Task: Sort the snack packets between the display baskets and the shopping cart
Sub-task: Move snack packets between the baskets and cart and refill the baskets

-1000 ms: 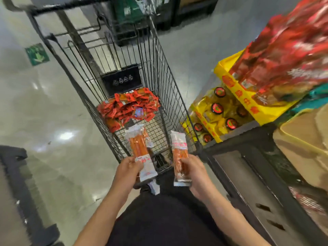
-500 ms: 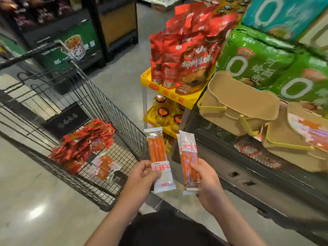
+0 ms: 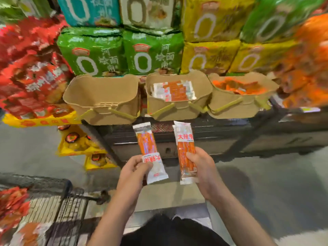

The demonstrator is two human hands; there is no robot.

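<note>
- My left hand gripped one orange snack packet by its lower end, upright.
- My right hand held a second packet just beside it.
- Both packets sat below the middle basket, which held similar packets.
- The shopping cart stood at lower left.

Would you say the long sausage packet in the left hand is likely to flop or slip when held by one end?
The packet stands straight above the left hand, so probably fairly stiff. Its glossy wrapper may be slippery. It looks light.
</note>
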